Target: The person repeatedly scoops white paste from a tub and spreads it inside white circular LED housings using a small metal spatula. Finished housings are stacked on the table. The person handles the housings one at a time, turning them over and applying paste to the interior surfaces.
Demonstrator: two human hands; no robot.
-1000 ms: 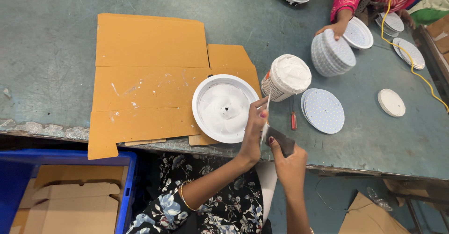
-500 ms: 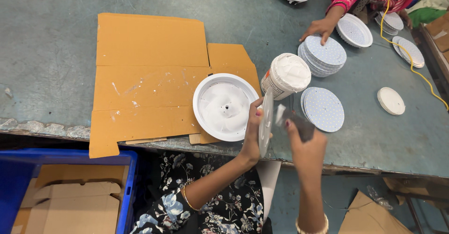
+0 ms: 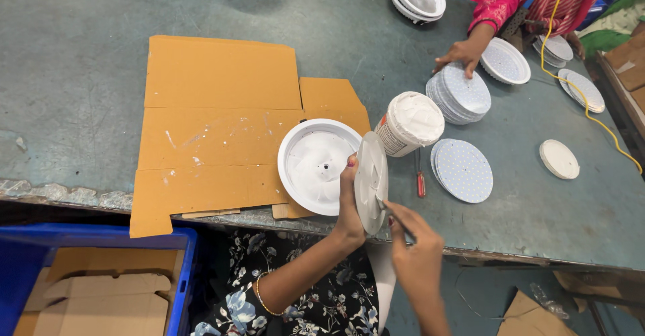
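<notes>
The left hand (image 3: 349, 208) grips a round grey disc (image 3: 371, 181) by its edge, holding it upright on edge just over the near rim of the table (image 3: 80, 54), beside a white dish (image 3: 316, 166) that lies on flattened cardboard (image 3: 215, 128). The right hand (image 3: 416, 255) has its fingers closed on a small tool whose tip touches the disc's face. Behind the disc stand a white paste tub (image 3: 408, 123) and a red screwdriver (image 3: 420, 181), with a stack of dotted discs (image 3: 463, 170) to the right, while another person's hand (image 3: 460, 55) rests on a further stack (image 3: 458, 97).
</notes>
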